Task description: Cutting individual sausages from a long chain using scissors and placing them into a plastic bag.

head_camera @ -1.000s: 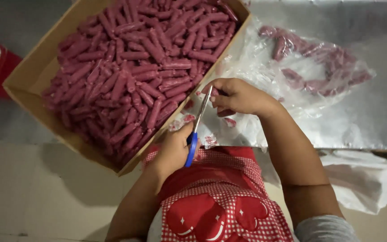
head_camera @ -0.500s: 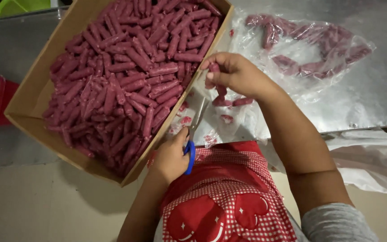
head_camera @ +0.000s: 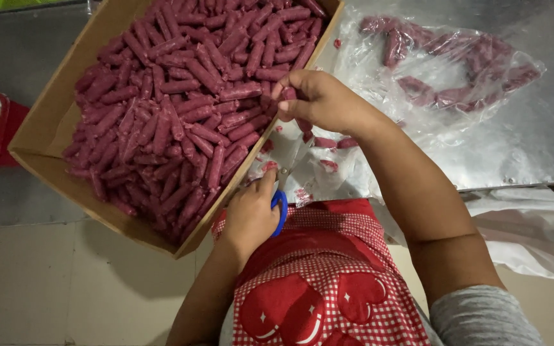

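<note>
The left hand grips blue-handled metal scissors; at its one o'clock, the right hand pinches a pink sausage link. The brown cardboard box at ten o'clock holds loose pink sausages; the clear plastic bag holds more.

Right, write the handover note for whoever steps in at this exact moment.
Left hand: grips the blue-handled scissors, blades pointing up toward the other hand.
Right hand: pinches a red sausage by the box's right edge.
Cardboard box: tilted, nearly full of loose red sausages.
Clear plastic bag on the metal table: some sausages inside it; a few more lie under the right hand.
Done: a boxful lies loose.
Left: the sausages in the bag.
</note>
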